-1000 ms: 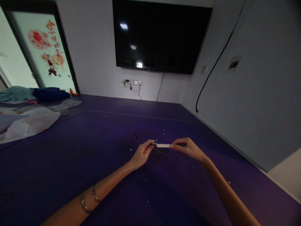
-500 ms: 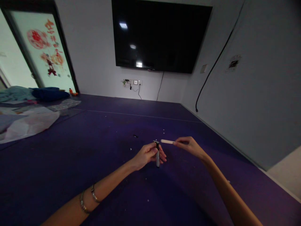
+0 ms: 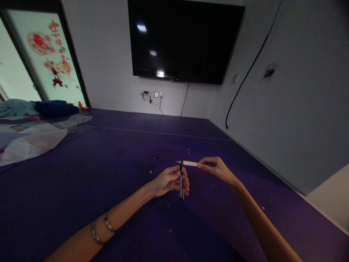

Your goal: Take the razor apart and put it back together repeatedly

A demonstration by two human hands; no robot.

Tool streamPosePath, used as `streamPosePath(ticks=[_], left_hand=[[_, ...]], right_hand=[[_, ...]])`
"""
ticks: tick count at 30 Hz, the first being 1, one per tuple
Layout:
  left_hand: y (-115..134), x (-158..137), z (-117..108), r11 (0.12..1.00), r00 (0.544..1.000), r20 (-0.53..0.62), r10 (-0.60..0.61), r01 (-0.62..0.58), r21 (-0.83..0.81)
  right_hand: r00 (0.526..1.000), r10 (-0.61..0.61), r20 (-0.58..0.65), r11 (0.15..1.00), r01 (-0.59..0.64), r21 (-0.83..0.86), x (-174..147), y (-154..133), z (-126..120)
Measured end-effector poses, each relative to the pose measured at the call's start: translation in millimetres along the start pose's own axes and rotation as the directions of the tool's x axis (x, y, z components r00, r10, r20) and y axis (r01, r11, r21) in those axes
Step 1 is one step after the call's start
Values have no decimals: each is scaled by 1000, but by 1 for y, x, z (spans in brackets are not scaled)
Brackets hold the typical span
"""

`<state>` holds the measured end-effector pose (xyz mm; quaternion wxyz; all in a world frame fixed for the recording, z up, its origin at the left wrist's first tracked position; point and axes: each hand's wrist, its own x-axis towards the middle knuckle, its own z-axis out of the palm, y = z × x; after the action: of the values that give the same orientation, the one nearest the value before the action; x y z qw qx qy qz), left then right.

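Note:
Held upright in my left hand (image 3: 166, 181) is a small hand tool (image 3: 181, 187) with a grey-and-black handle and a narrow, pale crosspiece at its top; its exact kind is unclear. The thumb presses on it from the near side, and the other fingers show behind it. My right hand (image 3: 215, 168) pinches one end of a pale, round-ended stick (image 3: 190, 163) between thumb and fingers. The stick lies nearly level, its free end right by the tool's head. Whether the two touch, I cannot tell.
Small white bits (image 3: 151, 172) and a small black piece (image 3: 156, 157) lie on the purple surface (image 3: 114, 171). At the left are plastic sheeting (image 3: 40, 140) and a dark blue cloth (image 3: 56, 108). A black cable (image 3: 242, 82) hangs down the right wall.
My right hand has moved the stick slightly left, closing the gap to the tool's head. The tool has shifted a little down and left with my left hand.

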<state>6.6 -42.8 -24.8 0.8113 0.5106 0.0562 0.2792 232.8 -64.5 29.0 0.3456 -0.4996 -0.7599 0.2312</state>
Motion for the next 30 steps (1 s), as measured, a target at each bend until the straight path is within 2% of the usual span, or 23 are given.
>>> streamPosePath(ticks=[6, 9, 11, 13, 16, 19, 21, 23, 27, 30], left_hand=[[2, -2, -1, 995, 1000, 1, -7, 7, 102], [5, 0, -4, 973, 999, -37, 18, -9, 231], [6, 2, -9, 928, 996, -73, 60, -28, 371], [7, 5, -15, 843, 987, -104, 120, -46, 536], [9, 9, -24, 652, 970, -106, 218, -64, 756], [15, 11, -26, 437, 959, -38, 281, -92, 895], [19, 13, -24, 329, 954, 4, 301, -108, 938], [22, 15, -22, 273, 948, 19, 317, -111, 956], [22, 17, -23, 222, 939, 36, 341, -117, 968], [19, 17, -25, 192, 931, 63, 358, -140, 971]], right_hand=[[1000, 24, 1, 999, -24, -33, 2, 12, -1], [999, 48, -27, 997, -49, -57, 1, 17, -8], [998, 44, -52, 996, -47, -76, -1, 13, -14], [997, 24, -80, 994, -32, -101, -4, 3, -18], [994, -4, -109, 991, -11, -132, -7, -11, -22], [994, -20, -105, 991, 6, -134, -9, -20, -21], [996, -24, -83, 992, 14, -125, -10, -21, -18], [998, -33, -55, 994, 27, -110, -10, -22, -15], [994, -102, -32, 993, 100, -64, -8, -22, -9], [985, -171, 4, 981, 170, -96, -7, -23, -8]])
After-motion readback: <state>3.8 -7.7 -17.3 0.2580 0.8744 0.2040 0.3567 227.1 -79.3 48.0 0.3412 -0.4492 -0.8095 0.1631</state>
